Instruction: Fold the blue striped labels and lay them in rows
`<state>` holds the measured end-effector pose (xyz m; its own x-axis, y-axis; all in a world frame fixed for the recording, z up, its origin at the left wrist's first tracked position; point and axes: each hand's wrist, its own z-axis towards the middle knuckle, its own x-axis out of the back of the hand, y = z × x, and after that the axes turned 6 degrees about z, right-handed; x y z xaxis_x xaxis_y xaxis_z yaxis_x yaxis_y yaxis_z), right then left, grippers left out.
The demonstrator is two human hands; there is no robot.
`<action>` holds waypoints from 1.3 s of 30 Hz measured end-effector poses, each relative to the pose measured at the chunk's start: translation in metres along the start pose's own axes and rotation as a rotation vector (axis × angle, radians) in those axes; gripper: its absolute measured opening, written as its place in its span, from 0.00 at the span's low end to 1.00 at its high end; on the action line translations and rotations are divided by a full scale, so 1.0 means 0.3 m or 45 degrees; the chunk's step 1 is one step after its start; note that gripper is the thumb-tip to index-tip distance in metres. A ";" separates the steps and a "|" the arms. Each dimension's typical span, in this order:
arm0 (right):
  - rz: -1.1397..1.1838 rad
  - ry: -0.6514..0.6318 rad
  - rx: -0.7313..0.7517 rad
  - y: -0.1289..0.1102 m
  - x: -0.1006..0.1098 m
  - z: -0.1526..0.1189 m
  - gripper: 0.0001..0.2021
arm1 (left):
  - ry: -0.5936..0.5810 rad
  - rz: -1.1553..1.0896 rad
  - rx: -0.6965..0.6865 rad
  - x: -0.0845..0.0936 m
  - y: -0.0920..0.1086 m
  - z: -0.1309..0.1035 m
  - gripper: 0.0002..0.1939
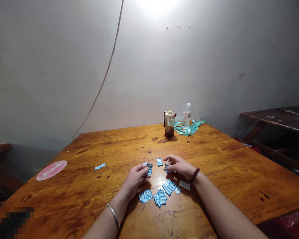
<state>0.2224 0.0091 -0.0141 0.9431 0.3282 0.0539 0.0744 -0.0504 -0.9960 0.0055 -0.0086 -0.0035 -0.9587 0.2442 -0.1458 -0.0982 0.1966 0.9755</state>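
Small blue-and-white cards are pinched between the thumb and fingers of my left hand point(139, 174), the held cards point(149, 169) tilted up over the table. My right hand point(176, 166) has its thumb and a finger on another blue-and-white card point(167, 168); whether that card still touches the table I cannot tell. Between my hands, a little farther off, lies a small card stack point(159, 162). Nearer me are a left fanned pile point(146, 196), a middle pile point(160, 198) and a right pile point(170, 187) of similar cards. A plain white card point(184, 185) lies below my right wrist.
On the wooden table point(124, 146), a blue-and-white strip point(100, 166) and a pink oval sign point(51, 170) lie left. At the back stand a tumbler point(169, 123) with dark contents and a water bottle point(186, 116), beside turquoise ribbon point(193, 127). Behind is a wall point(139, 83).
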 end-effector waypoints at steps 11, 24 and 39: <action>0.186 0.015 0.160 -0.073 -0.122 -0.029 0.11 | 0.046 0.025 0.012 -0.029 -0.006 -0.002 0.11; -0.058 0.155 0.315 0.003 -0.198 -0.003 0.06 | -0.077 0.009 0.067 -0.048 -0.007 -0.013 0.12; -0.415 0.276 0.502 -0.044 -0.216 -0.043 0.02 | -0.126 -0.035 0.056 -0.041 -0.002 -0.016 0.12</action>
<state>0.1644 -0.0238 -0.0036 0.9398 0.0644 0.3356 0.2855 0.3917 -0.8747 0.0161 -0.0164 -0.0015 -0.9246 0.3303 -0.1901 -0.1103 0.2454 0.9631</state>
